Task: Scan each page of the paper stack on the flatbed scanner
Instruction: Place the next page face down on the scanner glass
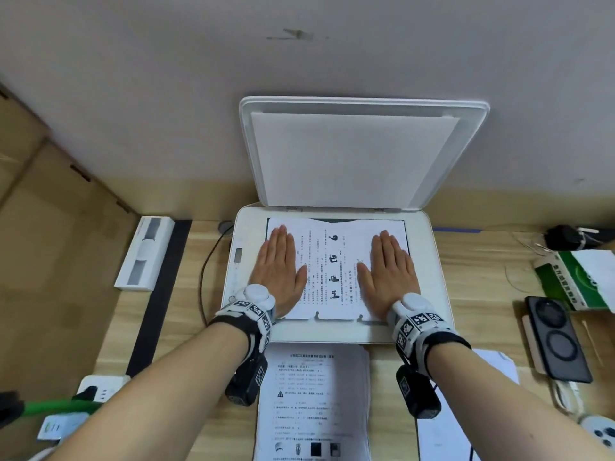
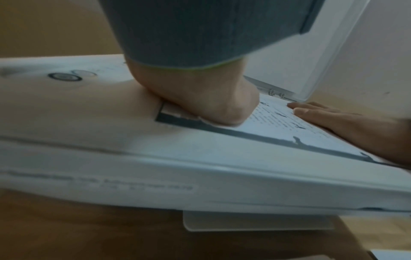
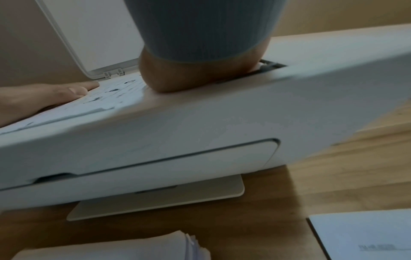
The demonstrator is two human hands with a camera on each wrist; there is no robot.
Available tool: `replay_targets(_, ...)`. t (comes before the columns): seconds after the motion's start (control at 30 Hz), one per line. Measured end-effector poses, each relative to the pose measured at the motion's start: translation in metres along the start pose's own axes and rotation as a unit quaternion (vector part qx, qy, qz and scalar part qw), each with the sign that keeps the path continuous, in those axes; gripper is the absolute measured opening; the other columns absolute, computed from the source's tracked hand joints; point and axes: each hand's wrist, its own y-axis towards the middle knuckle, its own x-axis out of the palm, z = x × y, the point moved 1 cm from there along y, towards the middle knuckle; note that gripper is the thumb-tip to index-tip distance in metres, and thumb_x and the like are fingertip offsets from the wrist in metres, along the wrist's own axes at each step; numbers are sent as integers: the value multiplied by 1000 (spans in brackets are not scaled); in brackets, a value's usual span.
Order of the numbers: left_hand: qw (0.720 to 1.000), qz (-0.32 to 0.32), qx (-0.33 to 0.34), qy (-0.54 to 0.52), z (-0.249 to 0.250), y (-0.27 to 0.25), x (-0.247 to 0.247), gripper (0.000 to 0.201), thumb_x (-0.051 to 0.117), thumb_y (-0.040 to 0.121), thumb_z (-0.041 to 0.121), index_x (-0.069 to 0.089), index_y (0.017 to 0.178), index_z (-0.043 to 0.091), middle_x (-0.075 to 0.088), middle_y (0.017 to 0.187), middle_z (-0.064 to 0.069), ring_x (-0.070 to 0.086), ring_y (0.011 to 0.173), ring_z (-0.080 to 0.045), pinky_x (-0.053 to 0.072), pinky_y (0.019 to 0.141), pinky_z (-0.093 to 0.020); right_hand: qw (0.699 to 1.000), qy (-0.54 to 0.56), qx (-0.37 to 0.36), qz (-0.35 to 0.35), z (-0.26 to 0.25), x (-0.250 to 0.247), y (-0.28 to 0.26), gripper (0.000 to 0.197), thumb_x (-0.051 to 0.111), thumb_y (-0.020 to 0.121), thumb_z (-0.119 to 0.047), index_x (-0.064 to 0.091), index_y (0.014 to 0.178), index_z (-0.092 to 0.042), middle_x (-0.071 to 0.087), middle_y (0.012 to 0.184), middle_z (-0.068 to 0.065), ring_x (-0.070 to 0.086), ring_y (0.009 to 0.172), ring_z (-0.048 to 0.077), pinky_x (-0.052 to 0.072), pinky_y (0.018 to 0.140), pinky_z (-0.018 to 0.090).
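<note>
In the middle of the head view a white scanner point(image 1: 336, 332) sits on the wooden counter point(image 1: 472, 294) with its lid point(image 1: 362, 154) raised upright toward the wall. A printed page point(image 1: 332, 261) lies on the scanner glass, its near edge wavy and lifted slightly at two spots. The left hand point(image 1: 283, 271) rests flat on the left part of the page, fingers point(image 1: 279, 241) straight and close together, holding nothing. The right hand point(image 1: 387, 277) lies flat on the right part of the page in the same way, its fingers point(image 1: 387, 247) extended and pressed on the paper. Both wrist views show the heel of each palm down on the page at the scanner's near edge. The paper stack point(image 1: 314, 404) lies on the counter just below the scanner, at the bottom centre of the frame, between the two forearms. Another white sheet point(image 1: 466, 437) lies to its right. A dark phone point(image 1: 557, 337) lies at the right edge, and a long white box point(image 1: 144, 254) at the left.
</note>
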Motion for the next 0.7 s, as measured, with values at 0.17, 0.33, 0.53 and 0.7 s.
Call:
replay_targets(0.17,1000,9,3,6,0,-3,3,73,4,98,48,-5,153,1,-15,161,-16,-14,149,-28,3,122,-42,1000,-4,-4,9,-1,1,-2,71,17,103,-52,0,160,-15,-6,168,1,-7,154,17,-7,122,33)
replay_targets(0.33,1000,11,4,0,2,-4,2,74,2,97,48,-5,153,1,-15,160,-16,-13,149,-28,4,122,-43,1000,-3,-16,14,1,1,-2,71,16,103,-53,-1,161,-15,-8,168,1,-9,154,17,-8,122,33)
replay_targets(0.53,1000,-22,9,15,2,0,-11,76,11,95,49,1,154,1,-9,162,-16,-8,150,-28,7,122,-40,999,8,-21,29,2,-8,1,67,27,101,-50,21,157,-13,16,166,5,13,153,23,14,123,39)
replay_targets(0.7,998,-55,16,6,3,16,-42,69,29,95,47,31,146,1,23,158,-14,23,145,-26,34,111,-38,999,-15,-34,0,0,-31,15,55,22,93,-52,50,118,-12,48,124,3,48,115,28,44,86,39)
